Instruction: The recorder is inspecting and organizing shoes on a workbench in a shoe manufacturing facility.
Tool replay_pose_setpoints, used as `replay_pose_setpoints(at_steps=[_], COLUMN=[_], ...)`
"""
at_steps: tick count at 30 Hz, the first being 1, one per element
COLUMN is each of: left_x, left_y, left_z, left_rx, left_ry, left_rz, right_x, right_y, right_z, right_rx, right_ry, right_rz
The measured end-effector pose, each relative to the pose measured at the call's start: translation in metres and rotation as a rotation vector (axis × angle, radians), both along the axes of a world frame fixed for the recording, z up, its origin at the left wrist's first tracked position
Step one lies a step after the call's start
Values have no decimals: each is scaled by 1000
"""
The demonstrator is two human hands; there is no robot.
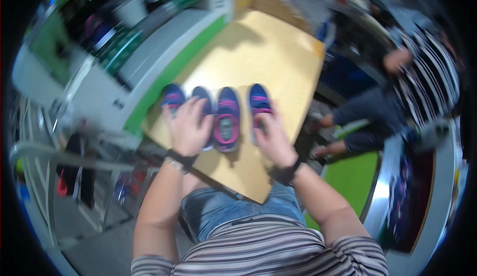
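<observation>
Navy slip-on shoes with pink trim stand in a row on the cardboard-coloured tabletop, toes pointing away from me. My left hand [190,127] rests over the two leftmost, the outer shoe [173,95] and its neighbour [202,94], with fingers spread and thumb out. It partly covers both. Beside it stands another shoe [228,104], untouched, its pink-edged opening and grey insole facing up. At the right end, my right hand [273,138] is closed on a shoe [259,97], thumb at the opening and fingers along the right side. Motion blurs the fingers somewhat.
The yellowish tabletop [253,52] stretches away beyond the shoes. At the left, a grey-and-green machine [164,47] borders it, with shoes inside. A person in a striped shirt [430,72] is at the right, near a bright green surface [350,176]. A metal rail frame [99,164] stands at the lower left.
</observation>
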State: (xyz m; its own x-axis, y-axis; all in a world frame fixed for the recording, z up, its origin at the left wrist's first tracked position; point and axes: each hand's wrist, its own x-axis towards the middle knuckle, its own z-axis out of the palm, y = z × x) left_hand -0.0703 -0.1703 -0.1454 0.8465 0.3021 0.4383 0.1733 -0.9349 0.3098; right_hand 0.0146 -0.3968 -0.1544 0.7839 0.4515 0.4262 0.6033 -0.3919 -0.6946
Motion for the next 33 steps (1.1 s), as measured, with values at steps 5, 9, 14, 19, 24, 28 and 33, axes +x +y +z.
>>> replay_pose_setpoints(at_steps=[5,9,14,19,24,28,33], left_x=[-19,-26,-15,-17,-13,-13,-14], left_y=[-26,-71,-64,-60,-57,-60,-58], left_z=[-8,-16,-24,-31,-31,-27,-26], left_rx=[146,296,319,321,353,349,340], left_ry=[-42,126,192,164,143,134,148], left_rz=[-33,8,7,12,10,2,0], right_x=[-30,-41,-37,-42,-37,-39,-39], right_y=[8,20,17,14,18,14,14], right_z=[-6,-54,-47,-33,-38,-28,-31], right_rx=[-25,-135,-92,-171,-190,-179,-173], right_ry=[-12,25,17,108,77,107,86], right_rz=[24,-134,-164,-81,-92,-70,-55])
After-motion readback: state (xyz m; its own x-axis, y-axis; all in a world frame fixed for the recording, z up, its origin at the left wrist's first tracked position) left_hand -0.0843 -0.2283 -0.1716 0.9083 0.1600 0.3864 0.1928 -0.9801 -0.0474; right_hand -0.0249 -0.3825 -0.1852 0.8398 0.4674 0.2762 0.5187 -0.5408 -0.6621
